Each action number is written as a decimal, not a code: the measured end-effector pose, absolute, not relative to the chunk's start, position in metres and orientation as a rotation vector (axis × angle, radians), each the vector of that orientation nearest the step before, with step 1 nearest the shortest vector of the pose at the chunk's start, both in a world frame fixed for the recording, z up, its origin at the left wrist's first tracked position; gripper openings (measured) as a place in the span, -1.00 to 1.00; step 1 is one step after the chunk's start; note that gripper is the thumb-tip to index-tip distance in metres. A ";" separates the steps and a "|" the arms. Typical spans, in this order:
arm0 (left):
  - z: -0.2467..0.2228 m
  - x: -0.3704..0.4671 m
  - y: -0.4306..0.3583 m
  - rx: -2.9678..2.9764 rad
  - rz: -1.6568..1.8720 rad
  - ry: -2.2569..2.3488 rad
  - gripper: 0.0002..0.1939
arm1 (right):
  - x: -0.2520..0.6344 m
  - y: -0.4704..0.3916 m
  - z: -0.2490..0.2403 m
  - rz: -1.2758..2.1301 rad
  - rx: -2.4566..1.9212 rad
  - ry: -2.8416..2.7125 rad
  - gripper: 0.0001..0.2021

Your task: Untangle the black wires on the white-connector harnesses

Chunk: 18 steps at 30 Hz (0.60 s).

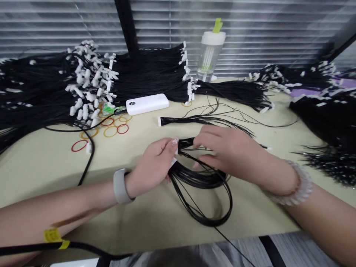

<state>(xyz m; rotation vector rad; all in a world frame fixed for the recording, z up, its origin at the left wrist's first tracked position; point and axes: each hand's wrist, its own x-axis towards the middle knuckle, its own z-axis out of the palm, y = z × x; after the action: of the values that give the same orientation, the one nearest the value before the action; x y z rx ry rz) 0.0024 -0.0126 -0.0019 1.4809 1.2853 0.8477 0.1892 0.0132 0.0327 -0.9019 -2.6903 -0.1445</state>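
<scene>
My left hand is closed on a black wire harness, thumb pressed on top by its white connectors. The wires leave the connectors to the right and bend back in a loop that hangs toward the table's front edge. On the right, my right hand curls over the upper wires near the connectors, thumb below and fingers above, with strands between them. Part of its grip is hidden behind the hand. Just beyond both hands, another black harness with a white connector lies on the table.
Large piles of black wires with white connectors line the back and left. More wires lie at right. A white power bank, rubber bands and a bottle are on the table. A black cable crosses at left.
</scene>
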 end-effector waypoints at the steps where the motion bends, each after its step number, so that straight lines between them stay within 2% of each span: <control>1: -0.004 0.002 -0.012 1.434 0.879 1.286 -0.62 | 0.192 0.014 0.038 -0.091 -0.923 -2.625 -0.73; 3: -0.007 0.002 -0.010 1.332 0.965 1.305 -0.62 | 0.199 0.014 0.049 -0.061 -0.945 -2.460 -0.65; 6: -0.008 0.003 -0.007 1.190 1.087 1.355 -0.64 | 0.207 0.010 0.057 0.058 -0.975 -2.520 -0.66; 11: -0.007 0.004 -0.004 1.099 1.146 1.348 -0.64 | 0.197 -0.003 0.041 0.763 -0.940 -2.984 -0.87; 14: -0.008 0.003 -0.004 1.107 1.145 1.318 -0.65 | 0.198 0.001 0.034 0.653 -0.954 -2.968 -0.85; 18: -0.011 0.002 -0.004 1.138 1.121 1.306 -0.64 | 0.225 0.031 0.043 0.319 -1.286 -2.691 -0.78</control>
<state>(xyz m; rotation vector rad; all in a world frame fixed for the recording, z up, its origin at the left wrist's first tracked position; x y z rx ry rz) 0.0021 -0.0037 -0.0114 1.1379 1.3064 1.1208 0.2253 0.0309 0.0426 -1.2859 -2.6908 0.3186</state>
